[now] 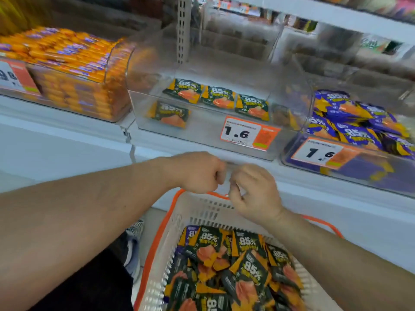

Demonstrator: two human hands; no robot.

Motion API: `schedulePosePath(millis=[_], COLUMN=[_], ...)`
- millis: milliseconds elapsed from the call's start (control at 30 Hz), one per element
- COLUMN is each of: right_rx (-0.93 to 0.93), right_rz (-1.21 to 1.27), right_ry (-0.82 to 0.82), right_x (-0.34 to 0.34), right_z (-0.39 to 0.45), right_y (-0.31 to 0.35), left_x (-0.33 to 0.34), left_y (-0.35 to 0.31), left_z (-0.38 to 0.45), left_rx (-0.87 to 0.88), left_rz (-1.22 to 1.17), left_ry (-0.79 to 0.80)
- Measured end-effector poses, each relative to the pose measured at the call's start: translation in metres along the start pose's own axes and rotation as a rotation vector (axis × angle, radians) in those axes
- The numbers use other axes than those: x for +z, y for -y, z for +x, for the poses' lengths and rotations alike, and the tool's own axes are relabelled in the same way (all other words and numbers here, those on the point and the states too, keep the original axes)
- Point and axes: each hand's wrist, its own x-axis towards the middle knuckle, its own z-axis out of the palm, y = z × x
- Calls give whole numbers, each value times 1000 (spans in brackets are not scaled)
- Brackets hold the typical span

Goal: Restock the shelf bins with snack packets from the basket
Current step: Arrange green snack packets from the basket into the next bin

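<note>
A white basket [208, 213] with an orange rim sits low in the middle, filled with dark green and orange "85%" snack packets [247, 265]. Above it on the shelf stands a clear bin [197, 136] with several of the same green packets [216, 97] lying flat on its bottom. My left hand [201, 173] and my right hand [254, 191] hover side by side over the basket's far edge, below the bin. Both have their fingers curled, knuckles almost touching, and I see nothing held in either.
Left of the clear bin is a bin heaped with orange packets [67, 63]. A bin of purple "85%" packets [350, 122] stands on the right. Price tags reading 1.6 [242, 133] hang on the bin fronts. A higher shelf [314, 10] runs overhead.
</note>
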Motion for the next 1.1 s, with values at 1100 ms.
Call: schedulePosePath(millis=[1100], right_rx=[886], right_rz=[323], right_ry=[709], right_x=[3], right_z=[-17], right_y=[17], left_x=[-9], left_y=[35], left_z=[5], left_rx=[-181], left_rz=[-49], left_ry=[276])
